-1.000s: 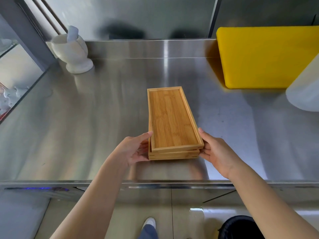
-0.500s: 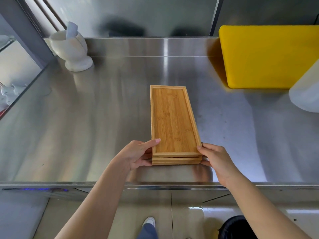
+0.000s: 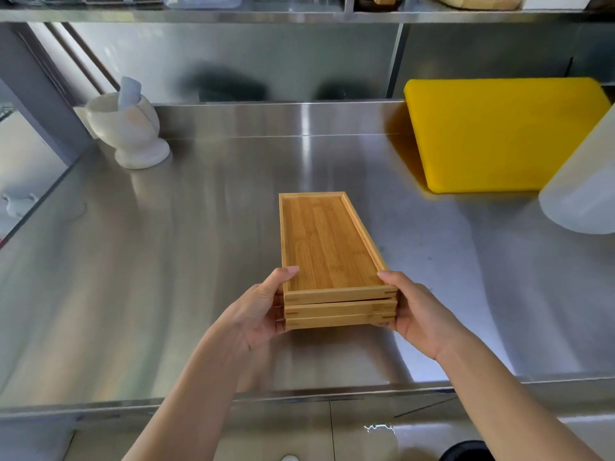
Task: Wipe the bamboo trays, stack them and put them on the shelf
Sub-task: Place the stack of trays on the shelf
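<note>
A stack of three bamboo trays is held above the steel counter, long side pointing away from me. My left hand grips the stack's near left corner, thumb on the top rim. My right hand grips the near right corner the same way. A steel shelf runs across the top of the view, above the counter's back wall.
A white mortar with a pestle stands at the back left. A yellow cutting board lies at the back right, with a white plastic container beside it. Several items sit on the shelf. The counter's front edge is just below my hands.
The stack has been lifted off the counter in both hands. The view has tilted up, so the shelf above now shows.
</note>
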Demonstrator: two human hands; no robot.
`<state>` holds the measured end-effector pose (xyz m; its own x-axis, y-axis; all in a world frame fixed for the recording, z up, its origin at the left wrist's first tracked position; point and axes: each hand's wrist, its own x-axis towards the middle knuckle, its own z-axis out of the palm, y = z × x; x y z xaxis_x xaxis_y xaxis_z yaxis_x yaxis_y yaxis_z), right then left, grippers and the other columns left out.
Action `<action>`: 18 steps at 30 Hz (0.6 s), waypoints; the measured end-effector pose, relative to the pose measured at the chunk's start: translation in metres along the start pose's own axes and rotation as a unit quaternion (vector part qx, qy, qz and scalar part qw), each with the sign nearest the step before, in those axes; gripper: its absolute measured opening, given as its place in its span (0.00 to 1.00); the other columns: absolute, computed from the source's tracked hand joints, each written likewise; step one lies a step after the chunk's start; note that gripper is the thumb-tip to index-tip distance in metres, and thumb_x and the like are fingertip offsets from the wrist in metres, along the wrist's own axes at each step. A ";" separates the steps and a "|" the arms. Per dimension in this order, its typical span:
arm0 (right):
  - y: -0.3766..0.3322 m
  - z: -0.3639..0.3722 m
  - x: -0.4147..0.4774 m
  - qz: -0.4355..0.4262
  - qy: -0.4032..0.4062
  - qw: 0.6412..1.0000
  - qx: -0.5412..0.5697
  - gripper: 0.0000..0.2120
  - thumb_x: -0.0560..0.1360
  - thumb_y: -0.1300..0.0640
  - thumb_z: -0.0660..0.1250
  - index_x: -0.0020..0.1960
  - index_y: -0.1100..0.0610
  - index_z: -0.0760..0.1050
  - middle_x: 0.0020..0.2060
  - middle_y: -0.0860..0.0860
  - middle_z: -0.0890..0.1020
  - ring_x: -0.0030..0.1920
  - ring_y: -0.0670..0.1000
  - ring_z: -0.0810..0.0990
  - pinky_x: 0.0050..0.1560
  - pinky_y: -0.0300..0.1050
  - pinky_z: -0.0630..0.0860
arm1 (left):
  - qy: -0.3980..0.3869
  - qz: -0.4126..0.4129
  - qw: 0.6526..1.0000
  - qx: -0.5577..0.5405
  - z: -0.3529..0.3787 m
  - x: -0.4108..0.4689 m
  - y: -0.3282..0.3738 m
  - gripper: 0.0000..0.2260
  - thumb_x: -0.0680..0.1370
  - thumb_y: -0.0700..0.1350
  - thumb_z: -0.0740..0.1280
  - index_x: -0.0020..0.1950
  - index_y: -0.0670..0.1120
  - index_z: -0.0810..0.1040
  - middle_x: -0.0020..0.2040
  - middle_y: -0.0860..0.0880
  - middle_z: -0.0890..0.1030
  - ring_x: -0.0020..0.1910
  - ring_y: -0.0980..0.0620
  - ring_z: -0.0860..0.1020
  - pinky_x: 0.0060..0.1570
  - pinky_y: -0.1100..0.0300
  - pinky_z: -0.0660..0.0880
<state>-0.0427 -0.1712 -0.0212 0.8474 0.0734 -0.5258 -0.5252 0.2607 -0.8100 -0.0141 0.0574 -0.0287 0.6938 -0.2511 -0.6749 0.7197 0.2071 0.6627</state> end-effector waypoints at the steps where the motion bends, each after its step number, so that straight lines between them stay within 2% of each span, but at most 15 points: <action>1: -0.003 0.006 0.003 -0.008 0.008 1.000 -0.003 0.12 0.74 0.51 0.65 0.47 0.60 0.79 0.39 0.56 0.82 0.40 0.53 0.81 0.43 0.47 0.78 | 0.000 0.001 1.000 -0.002 -0.001 0.000 0.007 0.20 0.67 0.54 0.70 0.53 0.43 0.78 0.53 0.43 0.82 0.49 0.45 0.80 0.44 0.53 0.76; 3: -0.011 0.018 0.009 -0.022 0.018 1.000 -0.007 0.12 0.74 0.51 0.64 0.46 0.60 0.78 0.38 0.56 0.82 0.38 0.52 0.81 0.40 0.46 0.77 | 0.004 0.007 1.000 -0.001 -0.005 0.001 0.023 0.18 0.70 0.54 0.68 0.54 0.43 0.78 0.52 0.43 0.82 0.47 0.46 0.80 0.41 0.54 0.76; 5: -0.022 0.030 0.018 -0.037 0.024 0.999 -0.004 0.13 0.75 0.50 0.64 0.47 0.60 0.78 0.39 0.57 0.81 0.39 0.53 0.80 0.44 0.47 0.78 | 0.004 0.021 1.000 0.009 -0.010 0.003 0.044 0.19 0.70 0.55 0.68 0.54 0.43 0.78 0.52 0.43 0.82 0.47 0.46 0.80 0.41 0.54 0.76; 7: -0.036 0.045 0.027 -0.057 0.029 0.998 0.003 0.16 0.74 0.49 0.64 0.51 0.61 0.78 0.42 0.58 0.81 0.43 0.54 0.80 0.47 0.48 0.78 | 0.000 0.039 0.999 0.021 -0.015 0.004 0.070 0.19 0.70 0.55 0.68 0.54 0.43 0.78 0.53 0.43 0.82 0.48 0.45 0.80 0.45 0.53 0.77; 10: -0.063 0.071 0.040 -0.092 0.037 0.995 0.021 0.16 0.73 0.48 0.65 0.53 0.60 0.76 0.42 0.57 0.82 0.43 0.53 0.80 0.44 0.47 0.77 | -0.005 0.076 0.996 0.040 -0.023 0.006 0.115 0.19 0.70 0.55 0.68 0.53 0.43 0.78 0.53 0.43 0.82 0.49 0.45 0.79 0.50 0.52 0.77; 13: -0.098 0.096 0.054 -0.125 0.037 0.991 0.041 0.15 0.73 0.49 0.66 0.52 0.59 0.76 0.39 0.55 0.83 0.41 0.52 0.81 0.41 0.46 0.76 | -0.005 0.109 0.992 0.055 -0.025 0.004 0.162 0.17 0.70 0.56 0.68 0.49 0.45 0.79 0.47 0.45 0.81 0.43 0.48 0.79 0.41 0.56 0.75; 18: -0.167 0.126 0.080 -0.159 0.026 0.985 0.055 0.14 0.72 0.47 0.67 0.54 0.55 0.74 0.47 0.57 0.82 0.48 0.55 0.82 0.49 0.50 0.79 | 0.000 0.145 0.986 0.081 -0.016 0.002 0.242 0.15 0.71 0.58 0.66 0.44 0.45 0.77 0.40 0.47 0.80 0.39 0.50 0.78 0.35 0.58 0.72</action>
<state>0.1224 -0.0878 0.1046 0.9613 -0.0781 -0.2643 -0.2192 0.3647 -0.9050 0.1623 0.1219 0.1251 0.8702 -0.2042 -0.4484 0.4764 0.1158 0.8716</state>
